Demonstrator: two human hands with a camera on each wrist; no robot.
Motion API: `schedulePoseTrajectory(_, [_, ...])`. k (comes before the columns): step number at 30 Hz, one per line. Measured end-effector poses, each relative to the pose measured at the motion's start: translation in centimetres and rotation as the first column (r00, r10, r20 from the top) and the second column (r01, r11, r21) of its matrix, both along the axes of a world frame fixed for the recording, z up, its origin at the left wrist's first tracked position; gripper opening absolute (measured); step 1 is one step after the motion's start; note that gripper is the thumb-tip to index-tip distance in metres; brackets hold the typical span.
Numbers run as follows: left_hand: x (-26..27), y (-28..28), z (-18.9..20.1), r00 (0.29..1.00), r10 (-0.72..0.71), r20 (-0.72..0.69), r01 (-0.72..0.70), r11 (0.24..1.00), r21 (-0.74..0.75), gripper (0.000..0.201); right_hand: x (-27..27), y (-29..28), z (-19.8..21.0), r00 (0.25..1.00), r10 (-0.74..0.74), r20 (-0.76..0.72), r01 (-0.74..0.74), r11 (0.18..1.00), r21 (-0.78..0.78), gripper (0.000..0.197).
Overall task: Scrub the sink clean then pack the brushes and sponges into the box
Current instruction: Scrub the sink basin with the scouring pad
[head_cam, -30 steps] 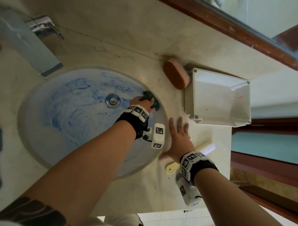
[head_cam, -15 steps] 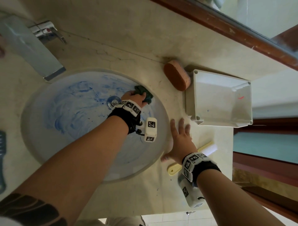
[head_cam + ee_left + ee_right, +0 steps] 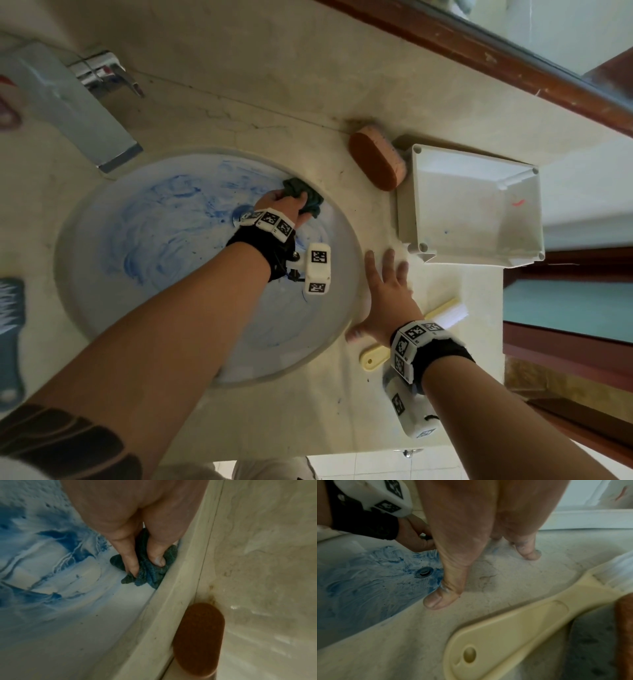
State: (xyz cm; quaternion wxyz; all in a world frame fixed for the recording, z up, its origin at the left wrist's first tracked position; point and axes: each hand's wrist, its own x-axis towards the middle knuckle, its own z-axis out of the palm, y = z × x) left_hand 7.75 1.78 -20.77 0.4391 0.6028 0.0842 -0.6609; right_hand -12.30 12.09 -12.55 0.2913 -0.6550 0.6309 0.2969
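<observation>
The round sink (image 3: 113,308) is smeared with blue cleaner. My left hand (image 3: 286,207) grips a dark green scrub pad (image 3: 303,197) (image 3: 147,573) and presses it against the basin wall just under the far right rim. My right hand (image 3: 387,291) (image 3: 471,561) lies flat and open on the counter beside the sink. A cream-handled brush (image 3: 442,313) (image 3: 513,628) lies partly under my right wrist. An orange oval sponge (image 3: 376,161) (image 3: 197,638) leans against the empty white box (image 3: 469,205).
A chrome faucet (image 3: 75,102) juts over the sink at the far left. A blue brush (image 3: 8,325) lies at the left edge of the counter. The drain plug (image 3: 423,572) sits mid-basin. A wooden mirror frame (image 3: 479,51) runs behind the counter.
My left hand has slid the green pad along the right wall of the basin toward the far rim. My right hand has stayed flat on the counter.
</observation>
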Motion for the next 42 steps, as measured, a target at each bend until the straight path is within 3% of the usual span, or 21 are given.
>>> schedulePoseTrajectory(5, [0.0, 1.6, 1.7, 0.942, -0.249, 0.225, 0.266, 0.963, -0.044, 0.037, 0.1, -0.2, 0.1, 1.000, 0.006, 0.002, -0.006, 1.000, -0.005, 0.152])
schedulePoseTrajectory(8, [0.8, 4.1, 3.0, 0.897, -0.337, 0.286, 0.369, 0.927, -0.065, 0.039, 0.4, -0.1, 0.5, 1.000, -0.014, -0.006, 0.014, 1.000, -0.003, 0.148])
schedulePoseTrajectory(10, [1.5, 6.0, 4.2, 0.900, -0.356, 0.252, 0.390, 0.916, -0.098, 0.036, 1.1, -0.2, 1.4, 0.996, -0.080, 0.031, 0.082, 0.995, -0.061, 0.128])
schedulePoseTrajectory(12, [2.6, 7.8, 5.6, 0.911, -0.355, 0.208, 0.390, 0.908, -0.155, 0.035, 1.9, -0.5, 2.4, 0.958, -0.191, 0.213, 0.236, 0.949, -0.211, 0.084])
schedulePoseTrajectory(14, [3.6, 9.3, 7.1, 0.918, -0.366, 0.149, 0.392, 0.893, -0.222, 0.036, 3.2, -0.4, 3.3, 0.821, -0.301, 0.485, 0.466, 0.844, -0.266, 0.055])
schedulePoseTrajectory(17, [4.9, 10.7, 9.0, 0.890, -0.450, 0.077, 0.451, 0.840, -0.301, 0.035, 5.9, 0.7, 4.3, 0.462, -0.440, 0.770, 0.631, 0.773, 0.062, 0.060])
schedulePoseTrajectory(19, [5.6, 11.2, 10.1, 0.850, -0.521, 0.083, 0.515, 0.786, -0.342, 0.032, 7.8, 1.8, 4.5, 0.296, -0.485, 0.823, 0.612, 0.757, 0.227, 0.069])
schedulePoseTrajectory(23, [6.9, 11.6, 11.6, 0.793, -0.597, 0.117, 0.592, 0.712, -0.379, 0.034, 10.5, 3.4, 4.2, 0.074, -0.519, 0.851, 0.622, 0.691, 0.367, 0.064])
schedulePoseTrajectory(26, [8.1, 12.3, 12.5, 0.737, -0.597, 0.317, 0.676, 0.655, -0.337, 0.026, 12.0, 4.3, 4.0, -0.091, -0.541, 0.836, 0.658, 0.598, 0.458, 0.045])
schedulePoseTrajectory(29, [10.0, 12.7, 12.4, 0.515, -0.613, 0.599, 0.825, 0.544, -0.153, 0.032, 13.7, 5.1, 3.8, -0.150, -0.582, 0.799, 0.667, 0.538, 0.516, 0.038])
schedulePoseTrajectory(30, [11.0, 12.6, 12.3, 0.394, -0.609, 0.689, 0.871, 0.487, -0.067, 0.030, 14.3, 5.3, 3.7, -0.152, -0.587, 0.795, 0.677, 0.525, 0.517, 0.038])
schedulePoseTrajectory(32, [13.9, 12.2, 11.9, 0.082, -0.568, 0.819, 0.922, 0.355, 0.154, 0.030, 15.3, 5.7, 3.5, -0.134, -0.597, 0.791, 0.698, 0.510, 0.503, 0.035])
schedulePoseTrajectory(35, [19.2, 11.2, 11.2, -0.333, -0.544, 0.770, 0.850, 0.181, 0.495, 0.047, 16.0, 6.1, 2.5, -0.062, -0.615, 0.786, 0.742, 0.498, 0.448, 0.031])
schedulePoseTrajectory(36, [21.0, 10.8, 11.0, -0.431, -0.532, 0.729, 0.803, 0.142, 0.578, 0.057, 16.0, 6.1, 2.0, -0.052, -0.626, 0.778, 0.758, 0.482, 0.439, 0.031])
schedulePoseTrajectory(39, [25.6, 10.4, 10.0, -0.589, -0.487, 0.645, 0.683, 0.126, 0.719, 0.072, 15.7, 6.2, 0.7, -0.083, -0.682, 0.727, 0.805, 0.384, 0.452, 0.034])
schedulePoseTrajectory(42, [28.5, 10.3, 8.5, -0.673, -0.479, 0.564, 0.604, 0.085, 0.793, 0.085, 15.4, 5.8, -0.5, -0.121, -0.718, 0.686, 0.828, 0.308, 0.469, 0.039])
